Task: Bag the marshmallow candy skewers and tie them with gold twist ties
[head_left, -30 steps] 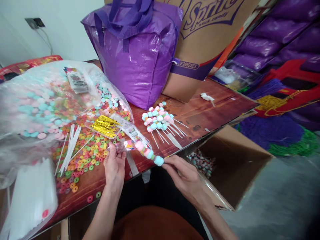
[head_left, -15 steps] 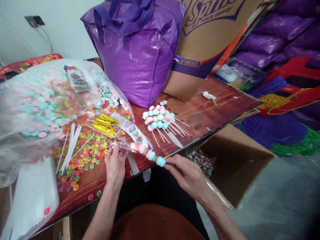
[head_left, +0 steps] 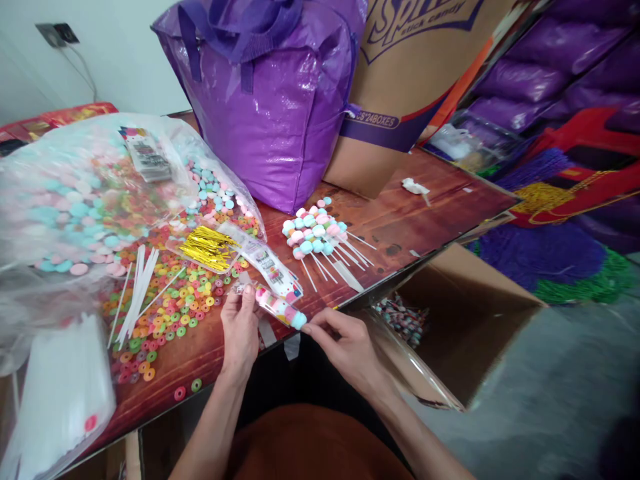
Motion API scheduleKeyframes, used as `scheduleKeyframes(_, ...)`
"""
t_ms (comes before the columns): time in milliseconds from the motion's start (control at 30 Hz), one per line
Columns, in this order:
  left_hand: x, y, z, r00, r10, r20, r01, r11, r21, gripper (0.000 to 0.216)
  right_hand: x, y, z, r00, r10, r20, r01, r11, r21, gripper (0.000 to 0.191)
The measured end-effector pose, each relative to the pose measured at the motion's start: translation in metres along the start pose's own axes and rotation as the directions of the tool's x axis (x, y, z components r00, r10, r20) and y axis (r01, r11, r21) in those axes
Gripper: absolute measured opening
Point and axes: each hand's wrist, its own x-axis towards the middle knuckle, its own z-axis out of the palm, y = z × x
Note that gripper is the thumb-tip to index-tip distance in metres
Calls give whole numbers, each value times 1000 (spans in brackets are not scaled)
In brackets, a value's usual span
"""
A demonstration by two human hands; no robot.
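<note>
My left hand (head_left: 240, 327) pinches the end of a narrow clear sleeve (head_left: 270, 303) at the table's front edge. Inside it sits a candy skewer (head_left: 283, 311) of pink, white and blue pieces. My right hand (head_left: 343, 341) grips the skewer's lower end by the blue piece, its fingers closed. A pile of finished candy skewers (head_left: 315, 233) lies just beyond on the wooden table (head_left: 400, 227). Gold twist ties (head_left: 207, 247) and white sticks (head_left: 137, 290) lie to the left among loose ring candies (head_left: 170, 313).
A large clear bag of pastel candies (head_left: 75, 200) fills the left side. A purple tote bag (head_left: 270, 100) and a big cardboard box (head_left: 415, 73) stand at the back. An open carton (head_left: 450, 320) with wrapped skewers sits below the table's right edge.
The skewer has slid further into the clear sleeve, and my right hand has moved left toward my left hand. The view has shifted slightly.
</note>
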Motion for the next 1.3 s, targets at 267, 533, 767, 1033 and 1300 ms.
scheduleKeyframes(267,-2,1,3,997,-58,55,56,998,27,34,2,-7,18,999,-19,-34,17,998,-53,27)
scheduleKeyframes(533,-11,-3,7,992,-106,66,110,993,-52,33,11,-15,40,990,112,-91,-106,992,64,28)
scheduleKeyframes(767,-11,3,-3,989,-116,90,120,992,-42,37,-4,-10,29,979,150,137,-170,974,150,31)
scheduleKeyframes(1033,-32,-6,-6,970,-218,108,220,975,-12,31,-3,-16,59,980,192,49,-198,928,314,26)
scheduleKeyframes(1300,-36,5,-11,971,-197,133,209,975,-82,28,5,-34,62,977,192,96,-215,887,409,25)
